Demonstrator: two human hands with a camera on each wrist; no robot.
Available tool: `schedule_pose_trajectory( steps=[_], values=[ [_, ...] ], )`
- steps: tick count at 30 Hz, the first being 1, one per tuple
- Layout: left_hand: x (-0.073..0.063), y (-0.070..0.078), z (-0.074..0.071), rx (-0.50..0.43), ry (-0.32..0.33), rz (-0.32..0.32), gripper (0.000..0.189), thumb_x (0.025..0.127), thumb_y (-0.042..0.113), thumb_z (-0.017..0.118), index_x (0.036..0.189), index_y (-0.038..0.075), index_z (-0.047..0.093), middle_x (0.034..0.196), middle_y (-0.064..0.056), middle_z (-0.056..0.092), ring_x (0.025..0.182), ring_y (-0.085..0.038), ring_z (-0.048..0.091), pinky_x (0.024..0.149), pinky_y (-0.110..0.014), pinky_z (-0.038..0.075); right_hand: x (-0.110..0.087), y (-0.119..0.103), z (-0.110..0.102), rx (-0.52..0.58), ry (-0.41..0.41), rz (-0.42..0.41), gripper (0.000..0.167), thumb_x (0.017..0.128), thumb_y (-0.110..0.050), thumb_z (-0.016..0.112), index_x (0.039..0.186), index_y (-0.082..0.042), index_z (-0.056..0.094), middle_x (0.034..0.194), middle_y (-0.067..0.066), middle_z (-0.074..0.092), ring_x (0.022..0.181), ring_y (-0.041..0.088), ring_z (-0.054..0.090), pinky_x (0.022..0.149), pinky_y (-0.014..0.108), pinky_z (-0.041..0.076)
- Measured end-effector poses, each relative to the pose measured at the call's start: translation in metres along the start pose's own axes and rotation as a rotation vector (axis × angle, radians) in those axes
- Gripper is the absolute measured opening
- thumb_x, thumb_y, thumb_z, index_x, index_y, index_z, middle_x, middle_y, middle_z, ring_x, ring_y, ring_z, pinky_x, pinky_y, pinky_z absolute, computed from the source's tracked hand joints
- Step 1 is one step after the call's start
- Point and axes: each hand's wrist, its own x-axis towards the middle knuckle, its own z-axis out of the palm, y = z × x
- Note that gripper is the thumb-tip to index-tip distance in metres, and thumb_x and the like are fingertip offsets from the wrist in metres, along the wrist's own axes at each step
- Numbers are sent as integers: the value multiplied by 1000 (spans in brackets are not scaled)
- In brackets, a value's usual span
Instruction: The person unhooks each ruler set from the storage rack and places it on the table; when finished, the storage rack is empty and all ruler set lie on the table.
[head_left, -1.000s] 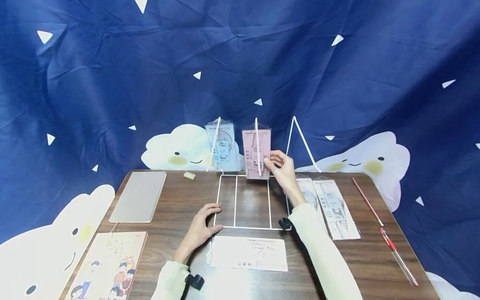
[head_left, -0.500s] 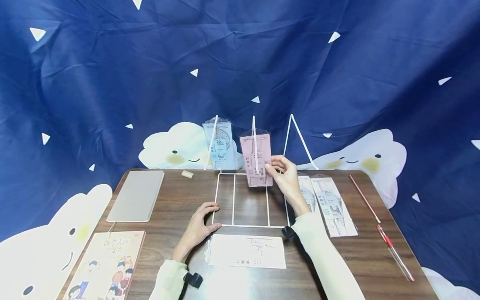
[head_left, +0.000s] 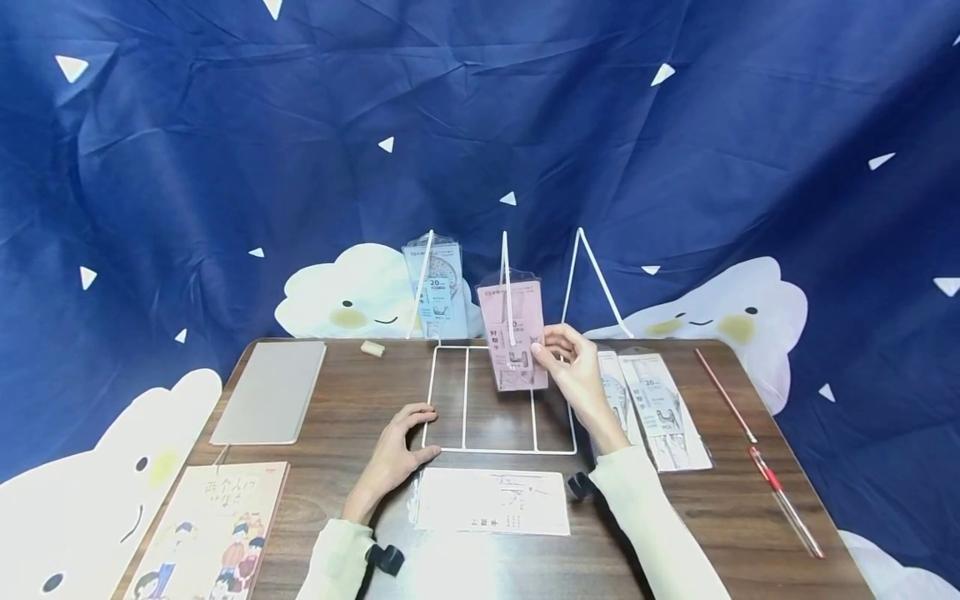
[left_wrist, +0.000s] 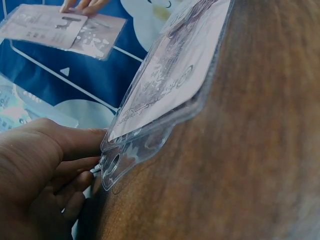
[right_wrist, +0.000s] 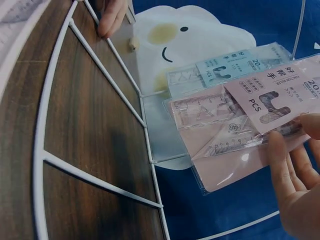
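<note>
In the head view, my right hand pinches the lower right edge of a pink ruler-set packet between thumb and fingers. The packet tilts in front of the backdrop, its clear hanging tab overlapping the middle prong of a white wire rack. Clear rulers show through its plastic in the right wrist view. My left hand holds the rack's front left corner on the table, thumb at the front rail and fingers over the side rail. A blue ruler-set packet hangs at the rack's left prong.
A packet lies flat before the rack; two more, including a white packet, lie right of it. A pencil and red pen lie far right. A grey notebook, picture book and eraser are left.
My right hand has drawn the pink packet downward and toward me along the middle prong, and the packet tilts more. My left hand stays at the rack's corner.
</note>
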Motion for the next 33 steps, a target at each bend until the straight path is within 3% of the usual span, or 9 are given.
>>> schedule_pose_trajectory(
  steps=[19, 28, 33],
  values=[
    [1, 1, 0, -4, -7, -7, 54, 78, 7, 90, 128, 0, 70, 141, -7, 62, 137, -29, 54, 118, -49, 38, -48, -21, 2, 61, -43, 103, 23, 93, 0, 75, 113, 8, 64, 97, 9, 70, 86, 13, 69, 78, 30, 63],
    [0, 2, 0, 18, 14, 38, 53, 78, 5, 89, 127, -1, 70, 139, -10, 63, 133, -34, 56, 113, -57, 41, -64, -27, 1, 48, -59, 110, 24, 94, -1, 75, 113, 7, 64, 100, 14, 70, 88, 15, 69, 78, 33, 63],
    [0, 2, -1, 14, 0, 11, 53, 79, 6, 89, 128, 0, 70, 141, -8, 62, 136, -32, 55, 116, -53, 39, -75, -30, 2, 41, -61, 108, 24, 93, -2, 76, 112, 6, 65, 101, 18, 70, 88, 16, 71, 77, 34, 64]
  ],
)
